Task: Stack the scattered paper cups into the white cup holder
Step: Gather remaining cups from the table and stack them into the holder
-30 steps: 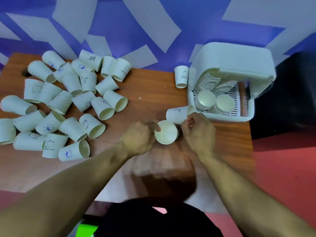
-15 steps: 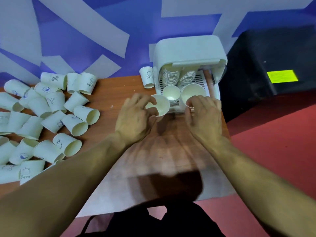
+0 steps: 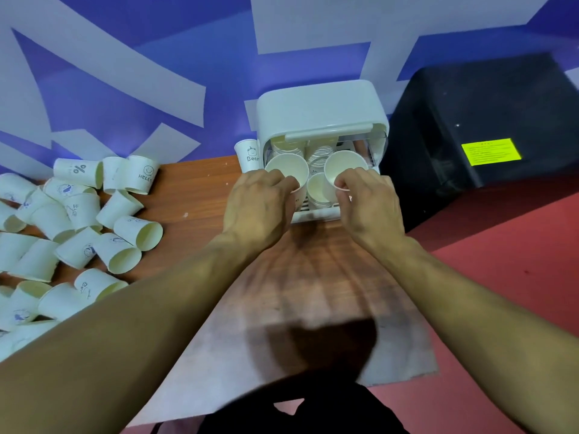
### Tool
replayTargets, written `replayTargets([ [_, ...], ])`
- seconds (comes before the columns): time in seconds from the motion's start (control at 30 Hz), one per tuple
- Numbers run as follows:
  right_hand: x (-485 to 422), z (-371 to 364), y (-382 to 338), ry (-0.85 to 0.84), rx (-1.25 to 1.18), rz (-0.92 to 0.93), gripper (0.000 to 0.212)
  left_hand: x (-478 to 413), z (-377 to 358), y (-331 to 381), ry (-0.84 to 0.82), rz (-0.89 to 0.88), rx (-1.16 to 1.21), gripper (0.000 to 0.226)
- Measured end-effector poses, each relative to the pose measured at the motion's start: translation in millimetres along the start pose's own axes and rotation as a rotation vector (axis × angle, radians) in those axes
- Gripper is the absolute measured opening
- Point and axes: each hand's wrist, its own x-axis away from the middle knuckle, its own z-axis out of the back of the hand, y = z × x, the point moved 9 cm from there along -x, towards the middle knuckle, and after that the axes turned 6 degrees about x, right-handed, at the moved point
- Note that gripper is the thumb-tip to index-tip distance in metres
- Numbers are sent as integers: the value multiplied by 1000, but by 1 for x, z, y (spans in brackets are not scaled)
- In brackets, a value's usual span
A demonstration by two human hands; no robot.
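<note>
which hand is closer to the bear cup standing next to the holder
Left. The left hand, holding a paper cup, sits just in front of the Bear cup; the right hand, holding another cup, is farther over, at the white cup holder's right side.

The left hand [image 3: 260,208] has carried its paper cup [image 3: 286,170] up to the white cup holder [image 3: 319,108]; the right hand [image 3: 369,205] has brought a second cup [image 3: 344,166] alongside.

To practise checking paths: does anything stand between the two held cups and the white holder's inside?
Nothing visible does. The white holder has its lid up; the left hand holds the left cup and the right hand the right cup at its open front, either side of a nested stack.
</note>
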Motion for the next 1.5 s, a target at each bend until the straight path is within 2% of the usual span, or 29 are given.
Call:
replayTargets([
  [0.2, -19, -22, 6, -24, -39, -1, 5, -17, -21, -6, 2, 68, 4, 15],
  [0.33, -25, -42, 6, -71, -35, 36, 7, -20, -43, -16, -66, 102, 6, 15],
  [0.43, -26, -57, 10, -101, -14, 29, 12, -22, -56, -17, -91, 93, 20, 13],
  [0.57, -21, -77, 12, -172, -2, 27, 18, -32, -63, -15, -104, 75, 21, 25],
  [0.67, -19, -90, 15, -218, 0, 14, 22, -35, -67, -16, -116, 78, 12, 19],
  [0.93, -14, -104, 23, -234, 27, -1, 10, -30, -92, -24, -210, 84, 67, 15],
  [1.1, -13, -114, 25, -263, 79, -9, 7, -28, -102, -26, -229, 65, 145, 29],
  [1.2, -13, -123, 24, -301, 96, -7, 8, -25, -112, -28, -279, 57, 86, 32],
  [1.5, -12, -129, 24, -363, 102, -43, 13, -21, -134, -40, -379, 232, 104, 29],
])
